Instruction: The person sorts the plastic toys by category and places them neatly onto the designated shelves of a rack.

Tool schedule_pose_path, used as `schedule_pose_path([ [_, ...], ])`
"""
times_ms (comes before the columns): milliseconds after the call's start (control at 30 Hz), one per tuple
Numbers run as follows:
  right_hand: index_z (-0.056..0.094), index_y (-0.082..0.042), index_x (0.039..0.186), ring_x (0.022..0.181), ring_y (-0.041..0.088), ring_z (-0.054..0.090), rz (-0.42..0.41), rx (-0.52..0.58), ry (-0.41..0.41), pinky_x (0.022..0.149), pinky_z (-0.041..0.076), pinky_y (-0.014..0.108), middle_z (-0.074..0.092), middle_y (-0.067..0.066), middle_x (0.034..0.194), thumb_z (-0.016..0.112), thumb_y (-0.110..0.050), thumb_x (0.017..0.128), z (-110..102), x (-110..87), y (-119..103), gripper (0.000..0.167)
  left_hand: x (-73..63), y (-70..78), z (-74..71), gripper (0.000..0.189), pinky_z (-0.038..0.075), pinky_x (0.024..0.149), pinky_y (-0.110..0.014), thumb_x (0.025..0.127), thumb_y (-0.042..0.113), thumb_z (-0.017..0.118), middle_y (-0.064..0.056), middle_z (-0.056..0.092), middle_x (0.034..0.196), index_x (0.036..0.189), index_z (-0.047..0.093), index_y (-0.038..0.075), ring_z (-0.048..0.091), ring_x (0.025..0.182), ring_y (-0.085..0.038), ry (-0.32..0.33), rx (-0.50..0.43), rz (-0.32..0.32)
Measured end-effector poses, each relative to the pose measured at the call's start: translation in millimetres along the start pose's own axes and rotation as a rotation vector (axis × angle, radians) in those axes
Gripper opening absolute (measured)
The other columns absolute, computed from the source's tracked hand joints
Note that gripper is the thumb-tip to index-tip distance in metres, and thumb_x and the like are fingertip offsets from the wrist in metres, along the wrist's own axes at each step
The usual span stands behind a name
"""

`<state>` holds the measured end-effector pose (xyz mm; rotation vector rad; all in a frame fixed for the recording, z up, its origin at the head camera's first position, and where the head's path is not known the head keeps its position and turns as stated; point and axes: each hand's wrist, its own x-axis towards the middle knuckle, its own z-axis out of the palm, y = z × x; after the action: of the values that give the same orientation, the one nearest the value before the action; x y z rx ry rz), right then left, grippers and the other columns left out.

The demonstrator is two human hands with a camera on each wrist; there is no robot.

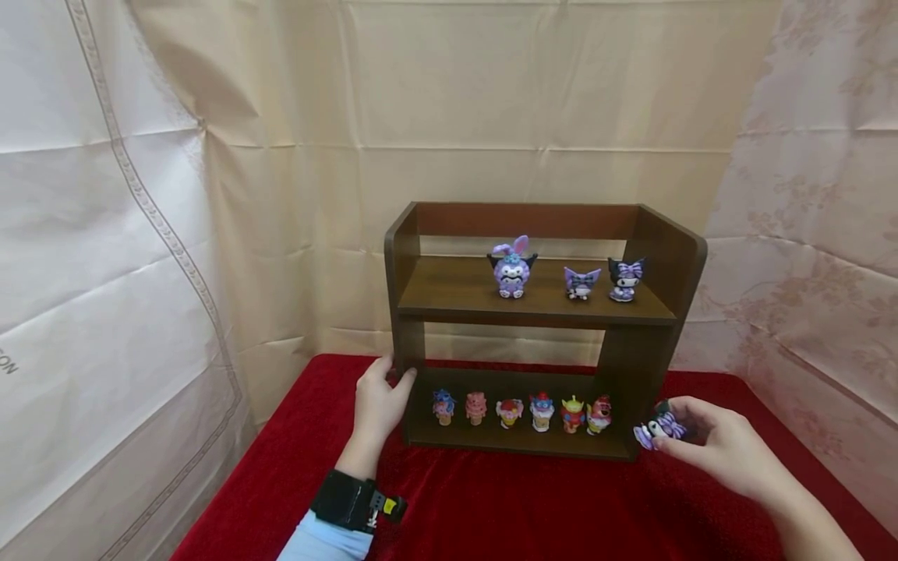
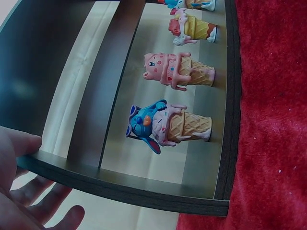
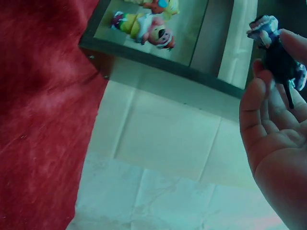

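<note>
In the head view, my left hand holds the left side panel of a brown two-tier shelf, thumb on the inner side. The left wrist view shows its fingers outside that panel. My right hand pinches a purple, black and white figurine between thumb and fingers, tilted sideways, by the shelf's lower right corner. In the right wrist view its dark back shows. On the upper shelf stand a bunny-eared figurine, a small purple-eared one and a black-eared one with a bow.
Several ice-cream-cone figurines stand in a row on the lower shelf, among them a blue one and a pink one. A red cloth covers the table. Beige curtains hang behind, with pale ones at both sides.
</note>
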<state>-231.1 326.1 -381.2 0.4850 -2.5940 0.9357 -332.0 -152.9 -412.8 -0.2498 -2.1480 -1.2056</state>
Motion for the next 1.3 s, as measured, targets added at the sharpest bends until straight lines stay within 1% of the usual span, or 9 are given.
schedule_pose_path([
  [167, 0.067, -0.003, 0.116, 0.071, 0.006, 0.067, -0.052, 0.025, 0.055, 0.061, 0.056, 0.022, 0.069, 0.003, 0.093, 0.086, -0.011, 0.083, 1.4, 7.1, -10.8, 0.04, -0.3, 0.2, -0.3, 0.024, 0.057, 0.078, -0.049, 0.093, 0.013, 0.074, -0.009, 0.071, 0.106, 0.117, 0.073, 0.009, 0.069, 0.101, -0.033, 0.003, -0.004, 0.004],
  [300, 0.069, -0.001, 0.115, 0.073, 0.005, 0.066, -0.154, 0.046, 0.123, 0.062, 0.056, 0.019, 0.068, 0.005, 0.099, 0.087, 0.0, 0.077, 5.6, 15.3, -18.1, 0.042, 0.0, -0.1, -0.2, 0.022, 0.057, 0.077, -0.048, 0.093, 0.012, 0.074, -0.009, 0.071, 0.105, 0.115, 0.073, 0.009, 0.068, 0.102, -0.035, 0.005, -0.01, 0.009],
  [400, 0.071, 0.0, 0.114, 0.077, 0.005, 0.066, -0.22, 0.061, 0.165, 0.064, 0.055, 0.016, 0.066, 0.006, 0.104, 0.088, 0.007, 0.072, 9.0, 22.0, -23.1, 0.045, -0.2, 0.0, -0.1, 0.022, 0.057, 0.077, -0.048, 0.093, 0.012, 0.075, -0.009, 0.071, 0.104, 0.114, 0.074, 0.009, 0.068, 0.101, -0.035, 0.004, -0.011, 0.006],
  [567, 0.07, -0.001, 0.118, 0.075, 0.003, 0.067, -0.229, 0.06, 0.204, 0.063, 0.055, 0.015, 0.068, 0.008, 0.103, 0.088, 0.007, 0.073, 10.5, 31.9, -35.2, 0.049, -0.1, 1.2, -0.3, 0.024, 0.057, 0.077, -0.046, 0.093, 0.012, 0.074, -0.008, 0.071, 0.106, 0.117, 0.073, 0.01, 0.069, 0.101, -0.03, -0.001, -0.005, -0.004],
  [667, 0.069, -0.003, 0.118, 0.071, 0.004, 0.068, -0.222, 0.054, 0.222, 0.06, 0.054, 0.015, 0.07, 0.009, 0.098, 0.087, 0.004, 0.075, 9.2, 37.2, -45.6, 0.047, -0.1, 1.5, -0.5, 0.025, 0.057, 0.077, -0.045, 0.093, 0.012, 0.074, -0.007, 0.071, 0.107, 0.118, 0.073, 0.011, 0.068, 0.101, -0.028, -0.003, 0.001, -0.006],
  [767, 0.067, -0.004, 0.115, 0.068, 0.005, 0.068, -0.211, 0.057, 0.246, 0.059, 0.053, 0.015, 0.071, 0.009, 0.093, 0.086, 0.002, 0.077, 7.8, 43.0, -56.1, 0.043, -0.4, 1.2, -0.8, 0.026, 0.057, 0.077, -0.045, 0.093, 0.013, 0.074, -0.01, 0.071, 0.109, 0.119, 0.073, 0.011, 0.068, 0.102, -0.027, -0.008, 0.001, -0.004],
  [900, 0.065, -0.004, 0.114, 0.072, 0.004, 0.069, -0.213, 0.081, 0.265, 0.061, 0.054, 0.015, 0.069, 0.009, 0.095, 0.085, 0.003, 0.079, 5.4, 52.6, -70.6, 0.041, -0.7, 1.2, -1.0, 0.026, 0.056, 0.076, -0.045, 0.093, 0.013, 0.074, -0.012, 0.071, 0.109, 0.119, 0.073, 0.011, 0.068, 0.101, -0.026, -0.006, -0.002, -0.001],
  [1133, 0.065, -0.002, 0.115, 0.077, 0.0, 0.07, -0.272, 0.114, 0.269, 0.07, 0.053, 0.012, 0.07, 0.01, 0.1, 0.084, 0.007, 0.079, 0.0, 70.1, -94.7, 0.042, -1.0, 0.9, -0.5, 0.028, 0.056, 0.075, -0.045, 0.093, 0.013, 0.075, -0.008, 0.072, 0.108, 0.12, 0.073, 0.009, 0.068, 0.101, -0.026, -0.004, 0.007, 0.005],
  [1300, 0.065, 0.001, 0.115, 0.08, -0.001, 0.07, -0.332, 0.131, 0.294, 0.073, 0.054, 0.014, 0.069, 0.009, 0.102, 0.084, 0.011, 0.076, -0.7, 82.7, -110.8, 0.045, -0.9, 1.4, -0.8, 0.028, 0.056, 0.076, -0.045, 0.093, 0.013, 0.074, -0.008, 0.072, 0.109, 0.121, 0.072, 0.01, 0.068, 0.101, -0.026, -0.009, 0.006, 0.002],
])
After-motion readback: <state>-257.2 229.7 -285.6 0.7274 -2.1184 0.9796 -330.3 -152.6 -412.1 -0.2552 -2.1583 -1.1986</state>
